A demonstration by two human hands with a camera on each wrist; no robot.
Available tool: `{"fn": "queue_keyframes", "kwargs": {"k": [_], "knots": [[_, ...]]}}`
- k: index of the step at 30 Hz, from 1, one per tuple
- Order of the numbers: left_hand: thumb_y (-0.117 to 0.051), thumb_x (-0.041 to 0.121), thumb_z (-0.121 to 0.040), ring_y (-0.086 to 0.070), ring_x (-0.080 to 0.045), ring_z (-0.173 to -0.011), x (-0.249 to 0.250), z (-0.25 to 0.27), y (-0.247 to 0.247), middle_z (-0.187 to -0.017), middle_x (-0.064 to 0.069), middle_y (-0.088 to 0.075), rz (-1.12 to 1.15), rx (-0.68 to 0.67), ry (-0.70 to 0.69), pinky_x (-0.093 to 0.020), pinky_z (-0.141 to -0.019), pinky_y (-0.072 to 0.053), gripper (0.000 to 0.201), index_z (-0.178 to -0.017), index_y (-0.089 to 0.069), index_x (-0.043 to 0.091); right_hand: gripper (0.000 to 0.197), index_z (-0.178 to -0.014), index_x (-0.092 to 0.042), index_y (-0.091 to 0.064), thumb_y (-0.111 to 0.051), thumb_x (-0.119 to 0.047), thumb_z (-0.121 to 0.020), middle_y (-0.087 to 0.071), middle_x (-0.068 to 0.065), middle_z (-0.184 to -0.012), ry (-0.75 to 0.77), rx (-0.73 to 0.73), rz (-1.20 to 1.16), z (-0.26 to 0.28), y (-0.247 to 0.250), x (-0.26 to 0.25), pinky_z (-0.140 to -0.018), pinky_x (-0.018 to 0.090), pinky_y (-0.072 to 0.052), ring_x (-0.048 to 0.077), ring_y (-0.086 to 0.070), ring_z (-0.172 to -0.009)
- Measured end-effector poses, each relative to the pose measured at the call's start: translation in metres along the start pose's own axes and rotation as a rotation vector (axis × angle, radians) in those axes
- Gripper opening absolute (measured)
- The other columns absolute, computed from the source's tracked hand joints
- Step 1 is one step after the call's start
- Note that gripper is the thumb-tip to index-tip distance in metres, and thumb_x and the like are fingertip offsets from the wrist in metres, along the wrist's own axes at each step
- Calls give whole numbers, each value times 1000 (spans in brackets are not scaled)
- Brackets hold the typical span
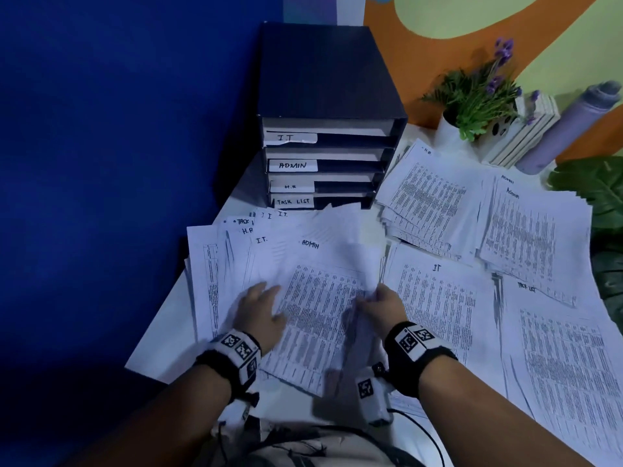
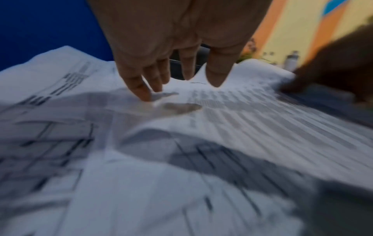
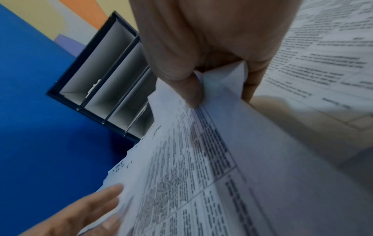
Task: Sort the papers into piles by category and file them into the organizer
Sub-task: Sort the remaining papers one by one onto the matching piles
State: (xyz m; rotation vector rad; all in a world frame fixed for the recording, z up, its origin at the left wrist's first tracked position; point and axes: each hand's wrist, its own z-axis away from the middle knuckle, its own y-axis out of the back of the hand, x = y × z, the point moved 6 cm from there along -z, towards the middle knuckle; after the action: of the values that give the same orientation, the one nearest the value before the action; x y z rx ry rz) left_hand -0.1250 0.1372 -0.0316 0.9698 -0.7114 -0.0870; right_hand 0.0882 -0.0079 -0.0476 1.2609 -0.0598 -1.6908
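The right hand pinches an ADMIN sheet while the left hand rests flat on the unsorted papers.

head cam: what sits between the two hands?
In the head view, the ADMIN sheet spans the gap: the left hand lies flat on the unsorted stack at its left edge, and the right hand pinches its right edge.

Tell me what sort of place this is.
Probably an office desk. A dark organizer has shelves labelled IT, ADMIN, H.R and TASK LIST, printed sheets lie in piles across the white table, and a potted plant stands behind.
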Motion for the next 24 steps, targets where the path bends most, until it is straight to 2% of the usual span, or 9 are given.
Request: {"fn": "queue_keyframes", "kwargs": {"k": [2, 5, 9, 11, 14, 17, 18, 21, 24], "knots": [[-59, 28, -92, -21, -26, -142, -16, -11, 13, -155, -8, -23, -3, 89, 115, -36, -117, -21, 65, -149, -30, 18, 14, -79, -9, -57, -67, -16, -85, -62, 12, -74, -12, 58, 7, -4, 10, 4, -71, 38, -53, 24, -59, -73], [-64, 33, -87, -21, -29, -140, -36, -24, 17, -152, -13, -24, -24, 76, 222, -36, -116, -21, 77, -151, -24, 15, 23, -69, -16, -52, -69, -12, -83, -60, 8, -71, -54, 112, -18, -4, 21, 11, -75, 40, -53, 25, -59, -75], [-74, 38, -76, -21, -33, -138, -42, -31, 15, -147, -15, -24, -69, 19, 287, -39, -116, -21, 96, -151, -19, 18, 15, -96, -13, -60, -69, -8, -84, -68, 12, -97, -135, 135, -175, 3, 18, 19, -90, 48, -54, 31, -66, -94], [-76, 32, -72, -29, -35, -133, -44, -35, 11, -142, -18, -30, -66, -23, 313, -40, -112, -30, 95, -149, -22, 17, 12, -93, -12, -61, -69, -8, -85, -69, 13, -99, -157, 109, -169, 5, 11, 24, -90, 49, -55, 32, -66, -95], [-65, 22, -74, -54, -33, -111, -43, -38, 13, -124, -14, -55, 0, -28, 327, -39, -92, -49, 63, -132, -43, 14, 11, -80, -14, -60, -66, -7, -86, -69, 17, -89, -152, 67, -108, 9, 3, 29, -84, 48, -57, 35, -67, -89], [-51, 24, -86, -59, -32, -89, -37, -37, 21, -103, -14, -64, 64, 22, 304, -35, -79, -51, 23, -104, -58, 10, 4, -84, -13, -63, -63, -9, -86, -68, 15, -81, -115, 70, -57, 13, 0, 29, -78, 44, -57, 33, -67, -83], [-49, 29, -89, -58, -32, -86, -36, -37, 21, -101, -16, -61, 70, 27, 292, -35, -77, -51, 24, -97, -58, 8, 4, -84, -13, -63, -63, -9, -86, -67, 14, -80, -110, 70, -49, 14, 0, 29, -77, 42, -55, 31, -66, -81], [-54, 40, -87, -58, -31, -104, -27, -29, 20, -114, -9, -59, 238, -4, 221, -32, -88, -47, 42, -116, -56, 10, 5, -91, -13, -61, -63, -9, -88, -65, 11, -81, -88, 56, -57, 17, 1, 25, -77, 39, -55, 28, -64, -80], [-55, 21, -94, -54, -25, -116, -17, -20, 18, -124, 0, -56, 330, -106, 174, -24, -91, -39, 48, -139, -39, 18, 8, -96, -11, -58, -59, -9, -89, -66, 12, -86, -43, 40, -105, 19, 2, 19, -75, 41, -56, 31, -65, -81]]}}
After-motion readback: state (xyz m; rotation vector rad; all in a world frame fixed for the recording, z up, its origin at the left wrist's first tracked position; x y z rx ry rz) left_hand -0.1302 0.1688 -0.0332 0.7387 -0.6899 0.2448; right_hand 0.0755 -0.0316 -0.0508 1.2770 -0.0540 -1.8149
